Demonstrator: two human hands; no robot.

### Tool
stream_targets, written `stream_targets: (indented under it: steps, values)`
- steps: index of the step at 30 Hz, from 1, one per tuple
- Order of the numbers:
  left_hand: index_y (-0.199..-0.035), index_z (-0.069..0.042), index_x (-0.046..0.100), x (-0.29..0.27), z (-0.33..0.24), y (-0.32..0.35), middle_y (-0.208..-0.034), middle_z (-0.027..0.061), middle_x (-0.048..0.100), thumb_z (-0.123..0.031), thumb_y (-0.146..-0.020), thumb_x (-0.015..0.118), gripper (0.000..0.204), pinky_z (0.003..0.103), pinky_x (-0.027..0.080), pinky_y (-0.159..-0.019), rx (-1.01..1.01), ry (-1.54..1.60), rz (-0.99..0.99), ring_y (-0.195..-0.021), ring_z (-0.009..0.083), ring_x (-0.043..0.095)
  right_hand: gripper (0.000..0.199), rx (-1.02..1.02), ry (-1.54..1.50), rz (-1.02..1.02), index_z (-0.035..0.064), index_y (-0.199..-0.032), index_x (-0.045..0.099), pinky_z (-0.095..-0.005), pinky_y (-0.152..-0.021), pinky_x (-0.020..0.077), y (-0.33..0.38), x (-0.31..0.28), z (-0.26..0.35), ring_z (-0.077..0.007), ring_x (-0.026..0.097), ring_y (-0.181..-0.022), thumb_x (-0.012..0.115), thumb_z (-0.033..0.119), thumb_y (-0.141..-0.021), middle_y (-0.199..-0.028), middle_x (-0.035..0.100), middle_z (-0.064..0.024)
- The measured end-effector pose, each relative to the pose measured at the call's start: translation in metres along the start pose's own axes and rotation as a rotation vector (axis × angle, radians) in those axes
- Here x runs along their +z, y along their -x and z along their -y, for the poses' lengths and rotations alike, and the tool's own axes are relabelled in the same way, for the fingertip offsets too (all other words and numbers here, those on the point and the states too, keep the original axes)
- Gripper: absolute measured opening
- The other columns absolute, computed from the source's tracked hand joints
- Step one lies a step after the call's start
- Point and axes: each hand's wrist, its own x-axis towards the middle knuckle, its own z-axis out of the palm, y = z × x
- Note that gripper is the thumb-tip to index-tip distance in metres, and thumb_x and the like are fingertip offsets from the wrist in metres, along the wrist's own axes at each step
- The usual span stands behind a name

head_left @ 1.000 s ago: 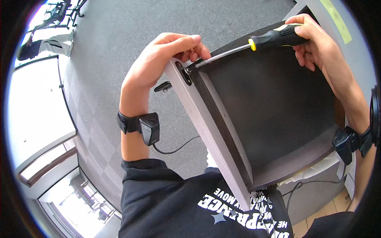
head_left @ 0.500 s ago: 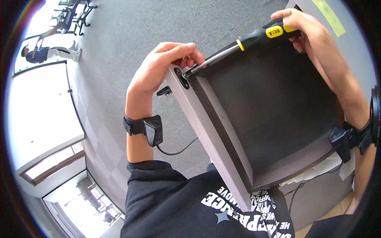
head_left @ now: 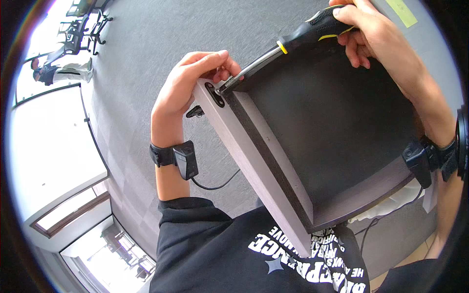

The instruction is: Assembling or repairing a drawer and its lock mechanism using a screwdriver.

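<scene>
A drawer (head_left: 337,213) with a dark base and wood-grain sides lies tilted in front of me. A black oval metal fitting (head_left: 215,95) sits in the edge of its pale long panel, near the far corner. My left hand (head_left: 202,73) is closed round that corner, its curled fingertips beside the screwdriver's shaft. The tip of the black and yellow screwdriver (head_left: 259,62) meets the fitting, its shaft slanting up to the right. Gripping the handle's end, my right hand (head_left: 364,29) has its thumb on top and some fingers loosely hanging below.
Grey carpet (head_left: 146,63) spreads beyond the drawer. A person (head_left: 63,73) stands far off at the left near dark chairs (head_left: 73,36). A yellow strip (head_left: 402,12) lies on the pale surface at upper right. A black cable (head_left: 364,234) hangs below the drawer.
The screwdriver handle has turned, showing different yellow patches, and my right fingers have shifted and loosened on it. Drawer corner, left hand and screwdriver appear slightly farther left.
</scene>
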Motion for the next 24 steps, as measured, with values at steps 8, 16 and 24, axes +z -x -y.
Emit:
stream_targets:
  steps: [8,16,24]
  values:
    - [-0.089,-0.003,0.075,0.002,-0.012,-0.013,-0.081,0.0015,0.068,-0.029,-0.105,0.054,0.037,0.018,0.044,-0.063,0.053,0.000,0.071,-0.066,0.0034,0.055,0.051,-0.318,0.644,-0.090,0.0027,-0.097,0.059,-0.0284,-0.061,0.0483,0.010,-0.006,-0.027,-0.0124,0.059,-0.064,0.046,0.050,-0.108,-0.069,0.057,-0.0068]
    - [-0.090,-0.003,0.075,0.005,0.012,0.005,-0.083,0.0028,0.070,-0.030,-0.104,0.056,0.036,0.018,0.045,-0.063,-0.002,0.004,-0.003,-0.067,0.0041,0.056,0.039,-0.184,0.025,-0.051,-0.0014,-0.111,0.052,-0.0285,-0.068,0.0471,-0.014,0.018,-0.037,-0.0139,0.060,-0.081,0.050,0.037,-0.108,-0.094,0.058,-0.0095]
    - [-0.089,-0.003,0.075,0.006,0.006,0.008,-0.082,0.0043,0.070,-0.032,-0.105,0.054,0.040,0.017,0.043,-0.059,0.024,-0.099,-0.022,-0.062,0.0038,0.055,0.033,-0.206,0.309,0.356,0.0002,-0.100,0.059,-0.0254,-0.063,0.0471,-0.004,-0.026,-0.010,-0.0115,0.058,-0.069,0.054,0.032,-0.108,-0.079,0.060,-0.0042]
